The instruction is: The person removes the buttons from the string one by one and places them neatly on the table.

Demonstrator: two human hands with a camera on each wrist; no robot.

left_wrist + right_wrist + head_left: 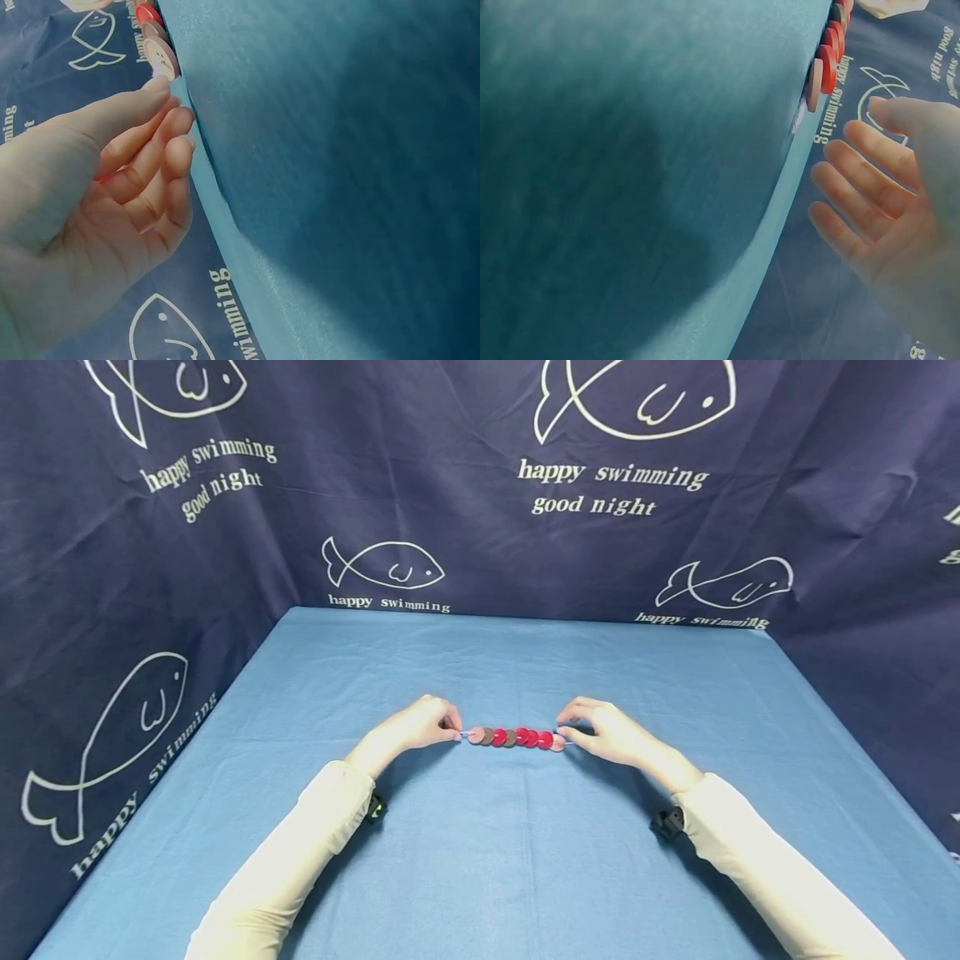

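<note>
A row of overlapping round buttons (522, 737), pink, brown and red, is threaded on a pale cord (570, 742) in the middle of the blue cloth. My left hand (429, 723) pinches the cord's left end between thumb and forefinger, just beside the end pink button (160, 58). The other fingers of that hand curve loosely. At the opposite end, my right hand (606, 732) hovers by the last pink button (815, 85). Its thumb and fingers are spread apart with nothing between them, and the short cord end (799, 116) lies free of them.
Blue cloth (465, 860) covers the table. Dark navy curtains (487, 527) printed with white fish and lettering hang behind it and at both sides. A small black device (667, 823) sits under each sleeve cuff.
</note>
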